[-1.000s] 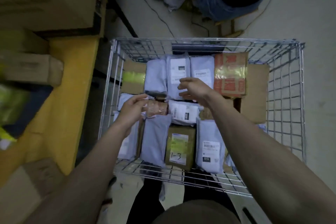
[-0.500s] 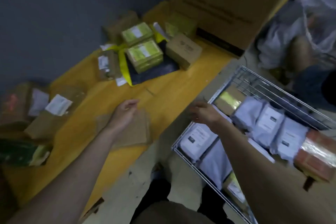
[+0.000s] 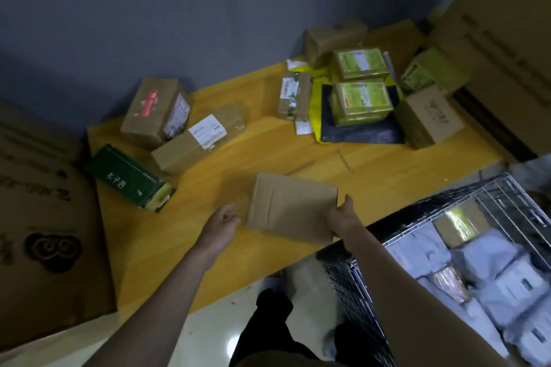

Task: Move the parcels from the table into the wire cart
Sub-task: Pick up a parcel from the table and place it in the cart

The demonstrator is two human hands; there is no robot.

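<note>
Lying flat on yellow worktop (image 3: 298,158), flat cardboard parcel (image 3: 290,208) sitting between both hands, long axis running left-right, right grip (image 3: 343,215) pinching its near-right corner, left grip (image 3: 222,222) loosely curled, empty, just beside its left edge, wire cart (image 3: 465,211) waiting rightward.

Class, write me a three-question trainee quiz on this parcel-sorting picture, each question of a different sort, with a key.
1. True or false: the right hand grips the flat cardboard parcel.
2. Which parcel lies nearest the table's left end? A green box; B black bag; C flat cardboard parcel.
3. Fill in: the left hand holds ____.

Key: 1 true; 2 A; 3 nothing.
</note>
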